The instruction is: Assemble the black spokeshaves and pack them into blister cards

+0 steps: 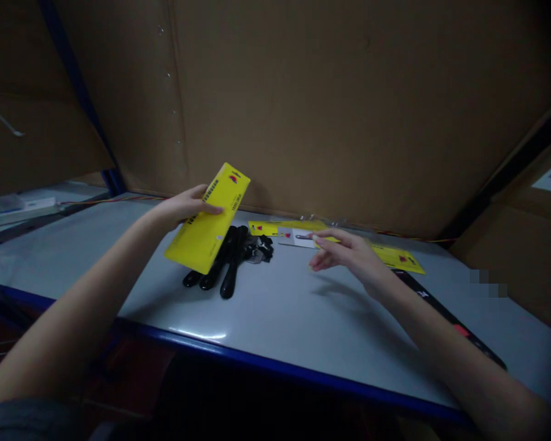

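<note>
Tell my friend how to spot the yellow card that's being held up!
Look at the grey table with the blue edge. A left hand holds a long yellow card up over some black handles. It is the only card in the air; the other yellow cards lie flat, near the right hand.

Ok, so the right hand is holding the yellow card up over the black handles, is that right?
Not quite: it's the left hand, not the right, that's holding the yellow card up over the black handles. The head view shows this.
</note>
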Demonstrator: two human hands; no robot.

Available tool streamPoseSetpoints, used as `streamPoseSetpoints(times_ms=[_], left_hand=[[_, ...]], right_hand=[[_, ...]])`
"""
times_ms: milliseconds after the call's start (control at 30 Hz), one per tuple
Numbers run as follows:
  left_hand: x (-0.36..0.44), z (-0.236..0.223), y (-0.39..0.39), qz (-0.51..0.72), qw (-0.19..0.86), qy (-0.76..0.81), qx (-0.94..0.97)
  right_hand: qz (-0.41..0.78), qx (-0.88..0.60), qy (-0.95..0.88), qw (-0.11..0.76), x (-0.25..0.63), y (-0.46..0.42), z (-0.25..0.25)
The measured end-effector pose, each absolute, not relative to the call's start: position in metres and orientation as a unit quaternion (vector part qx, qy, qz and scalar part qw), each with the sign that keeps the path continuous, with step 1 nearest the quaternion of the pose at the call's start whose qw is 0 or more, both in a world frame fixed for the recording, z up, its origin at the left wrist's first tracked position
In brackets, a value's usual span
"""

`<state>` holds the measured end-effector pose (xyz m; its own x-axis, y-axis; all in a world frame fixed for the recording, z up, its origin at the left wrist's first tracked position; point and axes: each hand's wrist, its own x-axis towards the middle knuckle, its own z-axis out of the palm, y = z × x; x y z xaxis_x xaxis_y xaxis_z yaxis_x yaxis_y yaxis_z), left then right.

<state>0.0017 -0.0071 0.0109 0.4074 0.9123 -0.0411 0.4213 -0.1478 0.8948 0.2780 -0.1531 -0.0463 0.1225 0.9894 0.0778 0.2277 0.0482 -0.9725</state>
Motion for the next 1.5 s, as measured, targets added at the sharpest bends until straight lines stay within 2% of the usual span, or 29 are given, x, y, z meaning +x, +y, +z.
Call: streamPoseSetpoints(times_ms=[267,400,633,800,1067,1133,1233,1267,1367,1500], left_hand=[[-0.042,-0.002,0.019,0.156,0.377,0.589,0.697],[-0.055,-0.018,0.033,0.102,0.295,0.645,0.697],[-0.058,-0.030,0.052,0.024,0.138,0.639,0.756],[-0.061,-0.033,0.060,-0.022,0.073,0.618,0.782],[-0.064,-0.033,0.050,-0.007,0.059,0.626,0.778],[-0.060,-0.030,0.043,0.013,-0.008,0.635,0.772],[-0.045,-0.023,0.026,0.092,-0.163,0.596,0.781],[-0.037,-0.021,0.019,0.118,-0.174,0.572,0.793],[-0.005,-0.018,-0.001,0.120,-0.064,0.497,0.857],[0.034,-0.026,-0.012,0.024,0.071,0.482,0.873]], right_hand=[[0.373,-0.597,-0.527,0.476,0.275,-0.153,-0.045],[0.376,-0.599,-0.531,0.467,0.277,-0.152,-0.047],[0.366,-0.609,-0.546,0.444,0.275,-0.155,-0.045],[0.355,-0.595,-0.571,0.440,0.277,-0.154,-0.048],[0.360,-0.575,-0.590,0.438,0.277,-0.150,-0.058],[0.363,-0.568,-0.595,0.437,0.278,-0.149,-0.060],[0.360,-0.566,-0.599,0.436,0.278,-0.148,-0.061],[0.357,-0.569,-0.599,0.436,0.278,-0.148,-0.062],[0.353,-0.574,-0.599,0.433,0.278,-0.148,-0.062],[0.351,-0.573,-0.610,0.419,0.279,-0.148,-0.063]])
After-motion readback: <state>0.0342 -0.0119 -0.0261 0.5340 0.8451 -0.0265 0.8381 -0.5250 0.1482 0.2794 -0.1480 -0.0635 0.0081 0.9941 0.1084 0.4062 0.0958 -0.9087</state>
